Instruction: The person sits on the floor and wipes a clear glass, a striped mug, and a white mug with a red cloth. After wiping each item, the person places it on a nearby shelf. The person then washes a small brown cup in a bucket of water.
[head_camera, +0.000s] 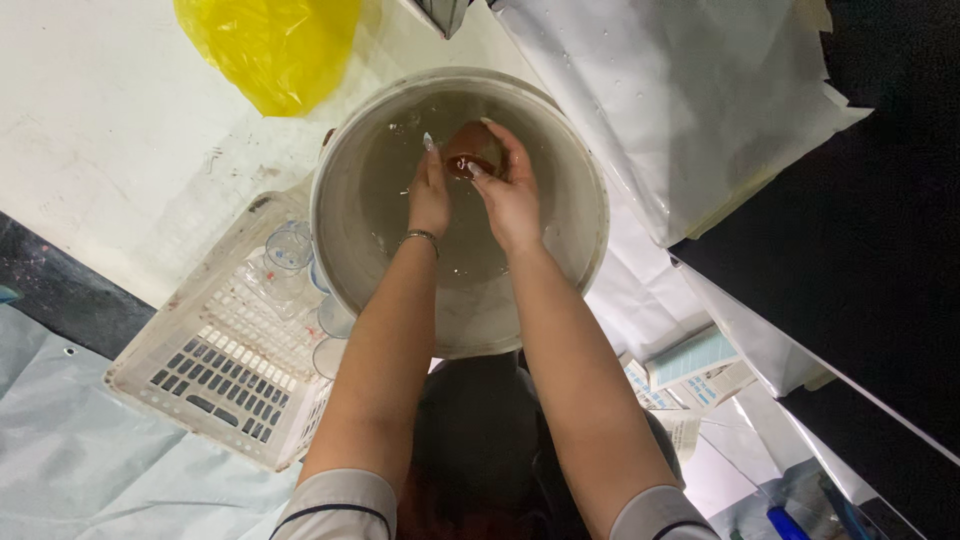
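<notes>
A white bucket (590, 215) holds cloudy water. Both my hands reach down into it. My left hand (430, 190) and my right hand (510, 195) together grip a small brown rounded object (470, 150) at the water's surface. A thin bracelet circles my left wrist. The object's underside is hidden by the water and my fingers.
A white plastic basket (215, 360) with clear glasses (288, 250) lies left of the bucket. A yellow plastic bag (275, 45) sits at the top left. White sheeting (690, 100) covers the right side, with printed papers (690, 365) below it.
</notes>
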